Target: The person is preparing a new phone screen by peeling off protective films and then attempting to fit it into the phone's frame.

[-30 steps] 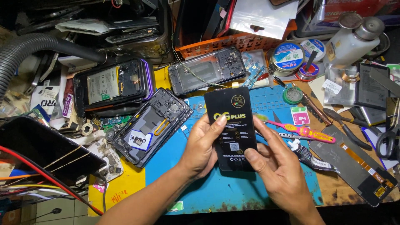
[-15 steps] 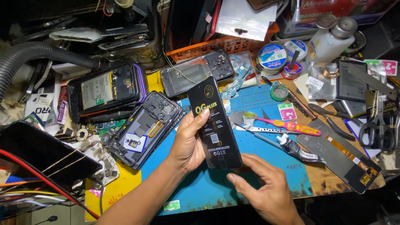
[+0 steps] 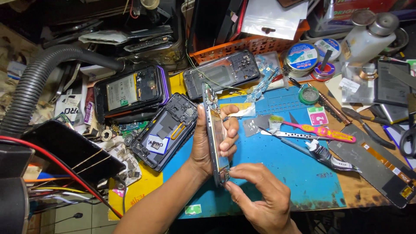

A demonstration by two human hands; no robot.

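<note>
The left hand (image 3: 207,145) holds a slim dark phone frame with a glossy edge (image 3: 215,134) turned on its side, so only its thin profile faces up; it stands nearly upright above the blue silicone repair mat (image 3: 299,173). That hand's grip is wrapped around the frame, thumb on the near face and fingers (image 3: 229,141) curled over the far one. The right hand (image 3: 260,195) comes in from below, its grip pinched together with thumb and forefinger on the frame's lower end.

Just left of the held frame, an opened black phone shell with bare internals (image 3: 164,130) lies half on the mat, half on a yellow sheet (image 3: 143,190). Behind it rests a black phone in a purple-edged case with its battery showing (image 3: 130,91), and beside that, further back, a grey transparent back cover (image 3: 221,78). To the right on the mat lie a pink and yellow plastic pry tool (image 3: 323,131) and a metal ruler-like strip (image 3: 288,135), close together. A long black display panel with a flex strip (image 3: 377,167) lies at the worktop's (image 3: 355,190) right edge, well apart from the hands. An orange plastic basket (image 3: 247,45) and a white squeeze bottle (image 3: 366,39) stand at the back, and a ribbed grey hose (image 3: 39,82) curves in at the left.
</note>
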